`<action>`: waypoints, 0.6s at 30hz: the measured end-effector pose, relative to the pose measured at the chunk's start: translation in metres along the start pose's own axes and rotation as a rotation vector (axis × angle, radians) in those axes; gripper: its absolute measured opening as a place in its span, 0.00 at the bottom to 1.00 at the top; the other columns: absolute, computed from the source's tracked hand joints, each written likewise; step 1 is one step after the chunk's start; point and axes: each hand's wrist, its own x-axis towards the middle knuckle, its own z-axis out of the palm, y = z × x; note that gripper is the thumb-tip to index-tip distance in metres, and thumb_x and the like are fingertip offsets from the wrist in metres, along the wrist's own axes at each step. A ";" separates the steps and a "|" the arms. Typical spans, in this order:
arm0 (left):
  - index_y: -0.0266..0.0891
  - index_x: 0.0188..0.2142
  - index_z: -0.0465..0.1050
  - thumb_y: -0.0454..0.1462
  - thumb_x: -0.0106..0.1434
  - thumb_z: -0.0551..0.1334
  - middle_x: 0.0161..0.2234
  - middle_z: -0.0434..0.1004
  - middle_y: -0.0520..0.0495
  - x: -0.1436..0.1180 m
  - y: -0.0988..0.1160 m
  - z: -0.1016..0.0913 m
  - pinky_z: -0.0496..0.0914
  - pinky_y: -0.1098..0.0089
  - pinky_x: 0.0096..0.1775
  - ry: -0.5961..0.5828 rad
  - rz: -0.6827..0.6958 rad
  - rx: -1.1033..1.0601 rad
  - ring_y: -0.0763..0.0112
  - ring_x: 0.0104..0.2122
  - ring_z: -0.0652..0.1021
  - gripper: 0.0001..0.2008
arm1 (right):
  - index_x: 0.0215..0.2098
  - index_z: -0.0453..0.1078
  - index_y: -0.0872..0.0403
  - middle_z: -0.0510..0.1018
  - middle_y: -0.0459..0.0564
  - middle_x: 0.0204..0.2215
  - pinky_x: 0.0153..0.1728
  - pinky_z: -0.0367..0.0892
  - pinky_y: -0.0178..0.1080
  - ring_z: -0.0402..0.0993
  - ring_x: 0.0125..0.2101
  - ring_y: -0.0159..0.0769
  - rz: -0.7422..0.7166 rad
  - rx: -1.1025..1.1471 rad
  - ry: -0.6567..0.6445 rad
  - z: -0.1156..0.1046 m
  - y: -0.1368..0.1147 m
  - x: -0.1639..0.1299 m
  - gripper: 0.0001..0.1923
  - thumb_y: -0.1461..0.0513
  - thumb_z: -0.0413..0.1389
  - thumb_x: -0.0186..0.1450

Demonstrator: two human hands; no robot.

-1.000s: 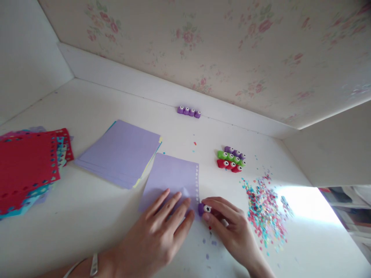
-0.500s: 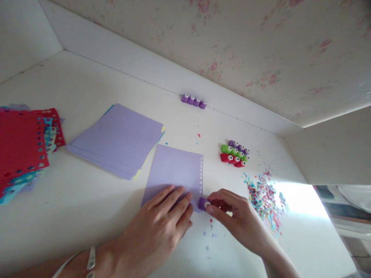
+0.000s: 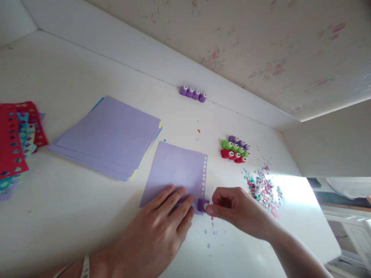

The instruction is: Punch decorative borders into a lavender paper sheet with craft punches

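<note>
My left hand (image 3: 162, 226) lies flat with fingers stretched on the lower part of a lilac paper sheet (image 3: 179, 166). A row of small punched shapes runs along the sheet's right edge. At that edge, near the lower right corner, sits a small purple craft punch (image 3: 201, 205) with a white button. My right hand (image 3: 242, 210) is closed at the punch, thumb on its button and index finger curled. A few lilac cut-outs (image 3: 214, 232) lie on the table just below.
A stack of lilac sheets (image 3: 113, 135) lies left of the sheet, and punched red paper (image 3: 11, 143) farther left. Purple punches (image 3: 193, 94) line the back wall. Purple, green and red punches (image 3: 234, 148) stand at right, near a heap of colourful confetti (image 3: 262, 189).
The view has shifted a little. My right index finger has drawn back and curled, with the thumb staying on the punch. My left hand still rests on the sheet.
</note>
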 end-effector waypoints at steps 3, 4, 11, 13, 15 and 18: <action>0.36 0.54 0.72 0.38 0.70 0.55 0.57 0.74 0.43 0.000 0.000 -0.001 0.56 0.55 0.62 0.021 -0.020 -0.006 0.56 0.57 0.72 0.16 | 0.23 0.68 0.55 0.62 0.40 0.17 0.20 0.47 0.34 0.53 0.20 0.27 0.030 -0.020 -0.039 -0.002 0.003 0.002 0.26 0.42 0.59 0.62; 0.36 0.53 0.73 0.38 0.70 0.55 0.57 0.74 0.43 -0.001 0.000 -0.001 0.56 0.55 0.62 0.024 -0.021 -0.006 0.56 0.57 0.72 0.16 | 0.22 0.68 0.55 0.61 0.40 0.16 0.20 0.46 0.34 0.52 0.20 0.27 0.044 -0.027 -0.058 -0.003 0.004 0.003 0.27 0.41 0.58 0.61; 0.37 0.53 0.73 0.40 0.70 0.57 0.58 0.73 0.43 -0.003 -0.001 0.004 0.52 0.55 0.64 0.046 -0.018 -0.005 0.54 0.58 0.70 0.16 | 0.19 0.70 0.56 0.60 0.40 0.13 0.18 0.45 0.34 0.52 0.17 0.26 0.069 -0.076 -0.203 -0.015 -0.001 0.011 0.29 0.40 0.59 0.60; 0.37 0.53 0.73 0.41 0.70 0.57 0.58 0.73 0.43 -0.003 -0.001 0.005 0.52 0.55 0.64 0.039 -0.012 -0.009 0.55 0.58 0.71 0.16 | 0.18 0.69 0.56 0.59 0.40 0.12 0.18 0.44 0.34 0.51 0.16 0.25 0.066 -0.093 -0.223 -0.017 -0.005 0.013 0.29 0.40 0.60 0.59; 0.37 0.53 0.73 0.41 0.70 0.56 0.58 0.73 0.44 -0.002 -0.001 0.005 0.52 0.55 0.64 0.035 -0.012 -0.010 0.55 0.58 0.71 0.16 | 0.17 0.69 0.56 0.60 0.40 0.12 0.17 0.44 0.34 0.51 0.15 0.25 0.074 -0.108 -0.248 -0.020 -0.009 0.015 0.30 0.40 0.59 0.59; 0.37 0.52 0.73 0.41 0.70 0.57 0.57 0.73 0.43 -0.002 -0.001 0.005 0.50 0.55 0.64 0.037 -0.016 -0.010 0.55 0.57 0.71 0.16 | 0.17 0.68 0.56 0.60 0.40 0.11 0.17 0.43 0.34 0.51 0.15 0.25 0.094 -0.116 -0.286 -0.022 -0.015 0.018 0.30 0.40 0.60 0.58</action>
